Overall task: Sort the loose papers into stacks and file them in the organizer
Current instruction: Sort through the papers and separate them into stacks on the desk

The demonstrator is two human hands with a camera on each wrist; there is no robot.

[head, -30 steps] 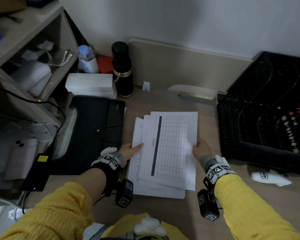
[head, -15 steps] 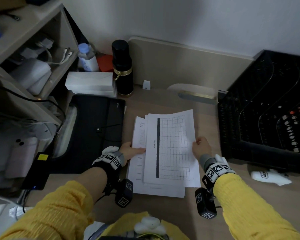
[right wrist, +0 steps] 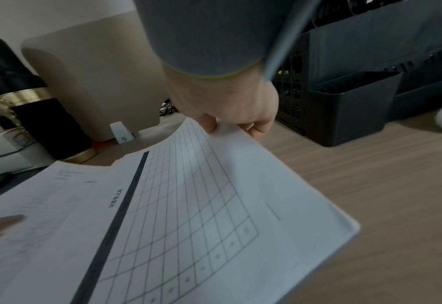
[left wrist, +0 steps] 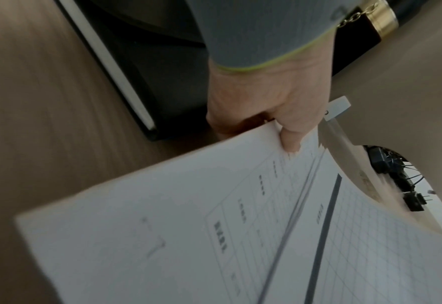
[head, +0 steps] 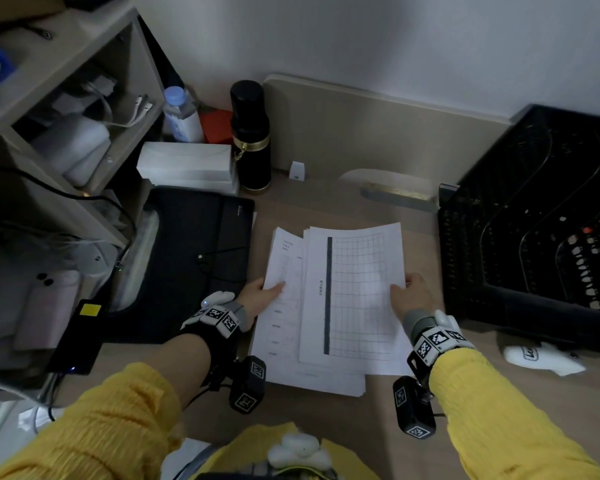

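Papers (head: 340, 306) sit pinched between both hands' fingers (left wrist: 290, 142); black organizer (head: 534, 216) at three o'clock holds none visible.

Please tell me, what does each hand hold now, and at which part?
The left hand pinches the white printed paper stack at its left edge; the right hand pinches the white grid sheet at its right edge.
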